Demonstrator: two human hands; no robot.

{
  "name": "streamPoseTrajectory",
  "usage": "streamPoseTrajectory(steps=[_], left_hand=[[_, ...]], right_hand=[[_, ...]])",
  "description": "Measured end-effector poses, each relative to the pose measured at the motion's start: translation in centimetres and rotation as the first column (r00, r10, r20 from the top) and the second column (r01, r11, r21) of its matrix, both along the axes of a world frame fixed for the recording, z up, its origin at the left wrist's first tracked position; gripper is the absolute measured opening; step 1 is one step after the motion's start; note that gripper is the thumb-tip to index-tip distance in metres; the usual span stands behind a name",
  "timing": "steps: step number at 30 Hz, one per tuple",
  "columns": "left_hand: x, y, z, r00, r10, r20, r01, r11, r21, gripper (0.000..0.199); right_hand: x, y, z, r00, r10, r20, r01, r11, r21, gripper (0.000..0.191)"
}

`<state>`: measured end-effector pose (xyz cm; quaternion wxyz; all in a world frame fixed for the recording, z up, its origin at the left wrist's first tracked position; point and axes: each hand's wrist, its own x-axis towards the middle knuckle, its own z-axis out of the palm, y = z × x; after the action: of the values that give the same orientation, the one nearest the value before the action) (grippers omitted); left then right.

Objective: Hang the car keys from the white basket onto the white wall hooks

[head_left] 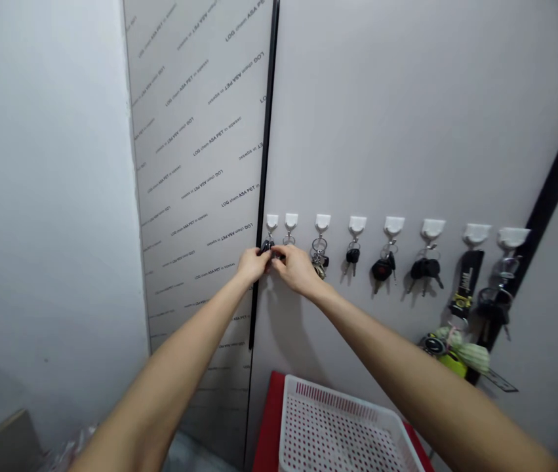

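Observation:
My left hand is closed on a small dark bunch of keys that hangs below the leftmost white hook. My right hand meets it from the other side, its thumb and fingers pinched at the same bunch; the fingers hide most of the keys. Just above my right hand, a key ring hangs from the second hook, and whatever is on it is covered. Beside my right wrist, a brass-coloured key bunch hangs from the third hook.
Farther right, more hooks hold black-headed keys, a car key, another bunch, and a black strap with plush charms. Below stands a white perforated basket on a red surface. A black trim strip runs down the panel.

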<state>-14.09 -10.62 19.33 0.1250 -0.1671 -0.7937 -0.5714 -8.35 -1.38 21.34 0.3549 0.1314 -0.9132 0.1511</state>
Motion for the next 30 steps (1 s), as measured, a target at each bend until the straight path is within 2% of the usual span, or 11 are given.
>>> streamPoseTrajectory(steps=[4,7,10,13,16,19,22,26,30], left_hand=[[1.0,-0.6,-3.1,0.992,-0.088,0.093,0.091,0.996,-0.025,0.017],[1.7,-0.6,-5.7,0.982,-0.129,0.138,0.135,0.990,-0.030,0.013],[3.1,0.3,-6.8,0.978,-0.192,0.088,0.188,0.981,0.051,0.022],[5.9,1.9,-5.2,0.962,-0.261,-0.079,0.272,0.946,0.177,0.044],[9.1,3.4,-2.4,0.903,-0.312,-0.294,0.387,0.889,0.246,0.066],[11.0,4.2,-0.4,0.850,-0.347,-0.396,0.468,0.843,0.265,0.073],[11.0,4.6,-0.1,0.840,-0.387,-0.380,0.499,0.826,0.262,0.074],[10.3,4.9,-0.6,0.845,-0.409,-0.345,0.503,0.828,0.248,0.074],[10.3,4.9,-0.8,0.838,-0.406,-0.365,0.500,0.840,0.211,0.074]], right_hand=[[2.0,1.2,-1.7,0.997,0.067,-0.050,-0.073,0.989,-0.131,0.029],[3.4,2.8,-4.2,0.995,0.100,0.003,-0.095,0.953,-0.287,0.030],[4.3,4.4,-6.8,0.986,0.139,0.095,-0.085,0.899,-0.430,0.040],[5.5,5.1,-7.1,0.981,0.185,0.056,-0.128,0.840,-0.527,0.056],[7.1,5.0,-4.9,0.962,0.241,-0.127,-0.270,0.780,-0.565,0.066],[8.5,4.9,-2.5,0.930,0.281,-0.235,-0.366,0.745,-0.558,0.070],[9.0,5.5,-1.8,0.929,0.298,-0.221,-0.371,0.737,-0.565,0.071],[8.9,6.4,-2.3,0.933,0.304,-0.194,-0.359,0.734,-0.576,0.071],[8.7,6.2,-2.6,0.932,0.317,-0.177,-0.359,0.730,-0.581,0.072]])
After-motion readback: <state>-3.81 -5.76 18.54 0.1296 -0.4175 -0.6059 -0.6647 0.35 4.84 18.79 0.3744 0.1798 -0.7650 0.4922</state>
